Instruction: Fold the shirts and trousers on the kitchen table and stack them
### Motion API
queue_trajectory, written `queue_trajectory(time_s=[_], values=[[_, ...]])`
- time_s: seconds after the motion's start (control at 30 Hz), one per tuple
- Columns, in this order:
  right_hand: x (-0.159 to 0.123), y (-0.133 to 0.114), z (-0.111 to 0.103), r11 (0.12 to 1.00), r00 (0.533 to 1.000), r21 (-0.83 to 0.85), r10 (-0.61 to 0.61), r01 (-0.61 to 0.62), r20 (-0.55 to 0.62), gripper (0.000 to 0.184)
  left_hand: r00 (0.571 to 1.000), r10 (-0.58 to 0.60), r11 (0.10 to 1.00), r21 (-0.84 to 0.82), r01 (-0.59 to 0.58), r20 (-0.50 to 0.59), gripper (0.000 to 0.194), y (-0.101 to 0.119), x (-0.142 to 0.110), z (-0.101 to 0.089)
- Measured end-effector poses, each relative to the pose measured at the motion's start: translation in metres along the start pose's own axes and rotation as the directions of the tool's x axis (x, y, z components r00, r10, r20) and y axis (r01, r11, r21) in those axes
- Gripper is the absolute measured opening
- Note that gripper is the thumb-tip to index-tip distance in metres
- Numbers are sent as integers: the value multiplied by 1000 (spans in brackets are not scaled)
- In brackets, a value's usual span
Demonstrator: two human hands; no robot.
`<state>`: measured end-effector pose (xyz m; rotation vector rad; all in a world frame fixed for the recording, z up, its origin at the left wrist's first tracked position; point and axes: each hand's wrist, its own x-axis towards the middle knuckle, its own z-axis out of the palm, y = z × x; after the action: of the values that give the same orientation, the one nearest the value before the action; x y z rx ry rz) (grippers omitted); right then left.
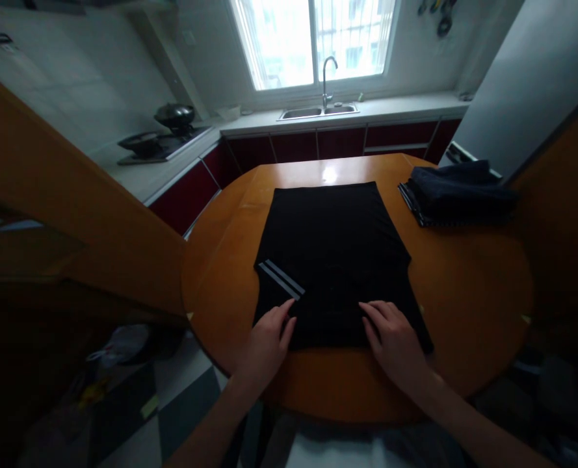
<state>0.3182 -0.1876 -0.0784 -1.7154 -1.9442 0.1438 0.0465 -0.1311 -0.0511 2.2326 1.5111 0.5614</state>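
Observation:
A black shirt (335, 247) lies spread flat on the wooden table, with two parallel grey stripes running diagonally near its left edge. My left hand (268, 341) rests on the shirt's near left part, its fingertips just below the stripes and the thumb apart from the fingers. Over the near right part lies my right hand (394, 341), fingers stretched forward on the black cloth and thumb to the side. Both hands look open. The fingers' undersides are hidden.
The round-ended wooden table (220, 260) carries a stack of folded dark clothes (457, 192) at its right. Beyond are a counter with a double sink (301, 113) and tap (326, 84). Pots (174, 116) stand on the stove at left. A fridge (527, 84) is at right.

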Motion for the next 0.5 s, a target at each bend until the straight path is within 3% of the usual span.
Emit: queue_trajectory(time_s=[0.13,0.27,0.4,0.5], values=[[1,4,4,995,998,-81,60,-59,5,31,997,-28,998,-50,32,74,31,-3,-1,0],[1,10,6,997,998,-50,55,-57,-38,28,999,-37,996,-79,39,23,31,-2,3,5],[3,12,1,998,997,-36,52,-54,-59,21,999,53,998,21,-53,2,24,-2,5,7],[5,0,-4,999,996,-36,3,-6,-92,25,985,170,978,126,-164,-37,37,8,4,10]])
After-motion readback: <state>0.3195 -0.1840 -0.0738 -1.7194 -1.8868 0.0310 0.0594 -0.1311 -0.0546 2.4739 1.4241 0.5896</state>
